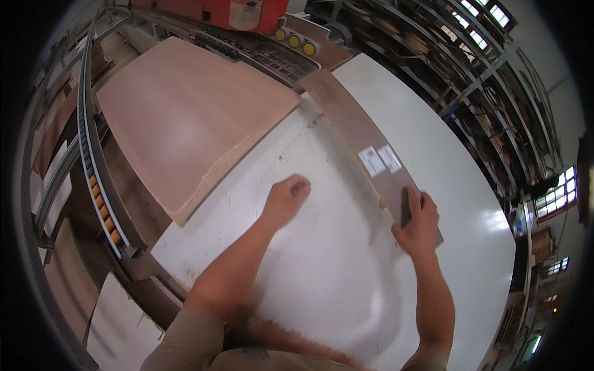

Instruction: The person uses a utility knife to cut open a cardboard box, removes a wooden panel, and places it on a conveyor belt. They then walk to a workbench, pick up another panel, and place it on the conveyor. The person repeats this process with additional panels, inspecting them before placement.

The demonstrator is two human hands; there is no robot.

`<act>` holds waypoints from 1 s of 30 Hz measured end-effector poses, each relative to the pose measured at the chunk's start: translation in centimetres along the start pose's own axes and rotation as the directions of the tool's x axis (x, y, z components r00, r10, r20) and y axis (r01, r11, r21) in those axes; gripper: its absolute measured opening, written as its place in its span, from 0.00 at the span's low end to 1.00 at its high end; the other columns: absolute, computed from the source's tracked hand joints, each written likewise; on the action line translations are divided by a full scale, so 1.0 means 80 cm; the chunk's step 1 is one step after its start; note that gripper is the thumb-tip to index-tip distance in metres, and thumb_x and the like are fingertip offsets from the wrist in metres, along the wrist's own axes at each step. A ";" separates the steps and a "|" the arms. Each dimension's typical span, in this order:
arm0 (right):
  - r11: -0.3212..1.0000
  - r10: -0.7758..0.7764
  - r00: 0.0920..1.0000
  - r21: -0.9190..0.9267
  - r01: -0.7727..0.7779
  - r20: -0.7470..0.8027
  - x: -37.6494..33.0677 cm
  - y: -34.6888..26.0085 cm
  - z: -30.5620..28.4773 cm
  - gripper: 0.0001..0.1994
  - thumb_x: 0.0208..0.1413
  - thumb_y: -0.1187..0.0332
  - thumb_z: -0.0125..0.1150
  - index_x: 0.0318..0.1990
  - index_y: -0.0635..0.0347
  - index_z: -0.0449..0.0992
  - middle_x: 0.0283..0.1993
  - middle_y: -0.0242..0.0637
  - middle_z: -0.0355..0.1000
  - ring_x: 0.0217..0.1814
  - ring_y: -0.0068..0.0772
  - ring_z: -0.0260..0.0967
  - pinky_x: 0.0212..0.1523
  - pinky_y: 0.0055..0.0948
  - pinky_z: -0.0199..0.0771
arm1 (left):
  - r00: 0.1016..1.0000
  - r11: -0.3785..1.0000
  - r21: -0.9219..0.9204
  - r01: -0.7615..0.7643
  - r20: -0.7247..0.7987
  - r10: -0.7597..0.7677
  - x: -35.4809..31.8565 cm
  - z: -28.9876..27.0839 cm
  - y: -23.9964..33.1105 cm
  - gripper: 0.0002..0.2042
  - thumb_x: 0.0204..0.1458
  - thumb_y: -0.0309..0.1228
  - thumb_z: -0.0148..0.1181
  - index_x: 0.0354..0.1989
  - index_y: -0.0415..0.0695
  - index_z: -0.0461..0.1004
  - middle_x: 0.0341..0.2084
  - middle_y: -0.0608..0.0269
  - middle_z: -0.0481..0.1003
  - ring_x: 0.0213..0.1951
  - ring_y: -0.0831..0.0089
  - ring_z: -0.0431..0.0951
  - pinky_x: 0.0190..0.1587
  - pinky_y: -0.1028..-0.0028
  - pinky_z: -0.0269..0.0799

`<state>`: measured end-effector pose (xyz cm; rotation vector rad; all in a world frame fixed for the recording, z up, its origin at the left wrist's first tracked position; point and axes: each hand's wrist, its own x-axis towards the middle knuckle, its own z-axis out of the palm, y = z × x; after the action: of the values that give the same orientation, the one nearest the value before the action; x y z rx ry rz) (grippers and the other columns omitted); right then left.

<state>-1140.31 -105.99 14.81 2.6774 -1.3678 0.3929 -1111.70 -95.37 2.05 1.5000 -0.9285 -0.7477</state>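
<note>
- Your right hand [417, 226] lies on the near end of the long brown strip [362, 139]; fingers lie flat along the top face, thumb at the near edge. They press more than clamp.
- Your left hand [286, 199] rests as a loose fist, knuckles down, on the white counter [322, 272], well apart from the strip, holding nothing.
- The strip lies flat on the counter, running from your right hand up toward the red machine [229, 12].
- Handling, judged: thin, stiff, light for its length; the far end will likely sag or swing if lifted from one end. Take it by both long edges, nearer the middle.
- The counter looks slick, so the strip should slide easily.
- Appearance: dark brown wood-grain face, narrow, straight-edged, two white labels [380, 159] stuck side by side past your fingers.
- A large pale plywood sheet [185, 117] lies left, overlapping the counter.
</note>
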 end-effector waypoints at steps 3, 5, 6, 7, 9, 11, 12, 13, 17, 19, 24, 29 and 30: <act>0.990 -0.028 0.993 -0.144 0.011 -0.117 -0.134 -0.014 -0.060 0.44 0.32 0.70 0.71 0.66 0.55 0.64 0.63 0.59 0.59 0.61 0.61 0.59 0.61 0.54 0.58 | 0.987 0.842 -0.520 0.144 0.142 -0.082 -0.016 0.023 -0.010 0.17 0.60 0.32 0.56 0.56 0.42 0.70 0.41 0.64 0.77 0.41 0.75 0.75 0.46 0.74 0.70; 0.984 -0.063 0.973 -0.175 0.024 -0.223 -0.225 -0.013 -0.087 0.42 0.32 0.69 0.69 0.64 0.61 0.65 0.64 0.59 0.58 0.61 0.62 0.58 0.59 0.55 0.58 | 0.931 0.768 -0.597 0.232 0.364 0.002 -0.070 0.060 0.041 0.27 0.60 0.41 0.58 0.65 0.46 0.62 0.54 0.63 0.73 0.54 0.69 0.73 0.57 0.68 0.66; 0.984 -0.071 0.964 -0.175 0.026 -0.256 -0.260 -0.014 -0.095 0.42 0.33 0.69 0.68 0.64 0.63 0.65 0.65 0.60 0.58 0.61 0.61 0.58 0.59 0.55 0.59 | 0.900 0.567 -0.771 0.289 0.421 0.113 -0.100 0.082 0.049 0.28 0.59 0.42 0.59 0.66 0.45 0.61 0.56 0.64 0.72 0.56 0.69 0.72 0.58 0.66 0.66; 0.984 -0.079 0.954 -0.176 0.029 -0.288 -0.292 -0.018 -0.102 0.41 0.33 0.69 0.68 0.64 0.64 0.65 0.65 0.60 0.58 0.61 0.61 0.58 0.59 0.55 0.59 | 0.869 0.323 -0.878 0.353 0.436 0.236 -0.130 0.100 0.053 0.30 0.59 0.44 0.60 0.66 0.44 0.61 0.58 0.66 0.70 0.59 0.68 0.70 0.59 0.65 0.66; 0.988 -0.081 0.938 -0.151 0.031 -0.337 -0.343 -0.028 -0.110 0.42 0.34 0.71 0.67 0.64 0.66 0.63 0.65 0.60 0.58 0.62 0.61 0.58 0.59 0.55 0.59 | 0.841 0.088 -0.885 0.457 0.462 0.282 -0.200 0.108 0.082 0.30 0.59 0.43 0.61 0.67 0.45 0.61 0.61 0.66 0.69 0.62 0.66 0.68 0.64 0.62 0.63; 0.993 -0.086 0.925 -0.111 0.048 -0.371 -0.386 -0.040 -0.116 0.43 0.34 0.74 0.67 0.66 0.67 0.60 0.65 0.59 0.57 0.64 0.61 0.57 0.61 0.53 0.58 | 0.853 -0.045 -0.906 0.422 0.380 0.358 -0.261 0.103 0.108 0.27 0.60 0.38 0.60 0.66 0.45 0.62 0.61 0.65 0.69 0.63 0.66 0.67 0.66 0.60 0.62; 0.993 -0.101 0.912 -0.097 0.068 -0.398 -0.404 -0.040 -0.112 0.43 0.35 0.73 0.68 0.66 0.67 0.61 0.64 0.59 0.58 0.64 0.61 0.58 0.60 0.52 0.59 | 0.873 -0.041 -0.929 0.368 0.329 0.360 -0.291 0.099 0.124 0.26 0.60 0.37 0.60 0.65 0.45 0.62 0.60 0.64 0.70 0.62 0.66 0.68 0.65 0.60 0.63; 0.990 -0.140 0.901 -0.087 0.114 -0.410 -0.421 -0.040 -0.111 0.43 0.35 0.73 0.68 0.66 0.67 0.61 0.64 0.59 0.58 0.64 0.61 0.58 0.60 0.52 0.60 | 0.886 -0.029 -0.948 0.317 0.285 0.366 -0.320 0.097 0.137 0.25 0.60 0.35 0.59 0.65 0.44 0.63 0.60 0.63 0.70 0.62 0.65 0.69 0.64 0.59 0.64; 0.961 -0.262 0.881 -0.019 0.277 -0.394 -0.478 -0.046 -0.115 0.41 0.38 0.67 0.71 0.65 0.67 0.62 0.65 0.60 0.57 0.62 0.61 0.58 0.59 0.53 0.61 | 0.984 0.089 -0.993 0.081 0.094 0.155 -0.419 0.088 0.153 0.23 0.60 0.30 0.59 0.63 0.43 0.65 0.57 0.59 0.72 0.57 0.62 0.73 0.61 0.58 0.70; 0.938 -0.303 0.879 0.046 0.343 -0.367 -0.511 -0.045 -0.128 0.37 0.44 0.61 0.71 0.62 0.66 0.66 0.63 0.61 0.60 0.59 0.62 0.60 0.56 0.56 0.63 | 0.991 0.113 -0.992 -0.055 -0.041 0.124 -0.465 0.089 0.143 0.21 0.59 0.29 0.59 0.61 0.42 0.66 0.55 0.58 0.73 0.55 0.61 0.75 0.59 0.56 0.72; 0.805 -0.306 0.950 0.514 0.295 -0.067 -0.569 -0.007 -0.198 0.26 0.50 0.67 0.69 0.56 0.70 0.72 0.49 0.50 0.74 0.48 0.48 0.72 0.50 0.40 0.71 | 0.986 0.036 -0.987 -0.154 -0.151 0.064 -0.598 0.078 0.140 0.24 0.57 0.34 0.59 0.61 0.40 0.66 0.56 0.54 0.73 0.60 0.55 0.71 0.64 0.52 0.64; 0.542 -0.324 0.881 0.831 -0.125 0.344 -0.599 0.008 -0.254 0.13 0.54 0.71 0.64 0.45 0.69 0.81 0.37 0.44 0.78 0.39 0.33 0.74 0.44 0.29 0.72 | 0.884 0.209 -0.908 -0.364 -0.407 -0.230 -0.726 0.045 0.212 0.20 0.59 0.34 0.57 0.58 0.39 0.68 0.55 0.54 0.74 0.57 0.54 0.72 0.63 0.51 0.65; 0.445 -0.339 0.853 0.866 -0.227 0.397 -0.610 0.012 -0.256 0.13 0.54 0.71 0.64 0.46 0.68 0.81 0.38 0.42 0.79 0.40 0.31 0.74 0.44 0.29 0.72 | 0.881 0.156 -0.919 -0.362 -0.392 -0.264 -0.747 0.034 0.210 0.19 0.60 0.34 0.56 0.57 0.38 0.69 0.54 0.54 0.74 0.56 0.54 0.73 0.63 0.52 0.66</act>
<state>-1172.09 -64.16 20.89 3.9991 -1.4138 0.5173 -1145.24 -44.81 15.53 0.3112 0.0784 -0.6397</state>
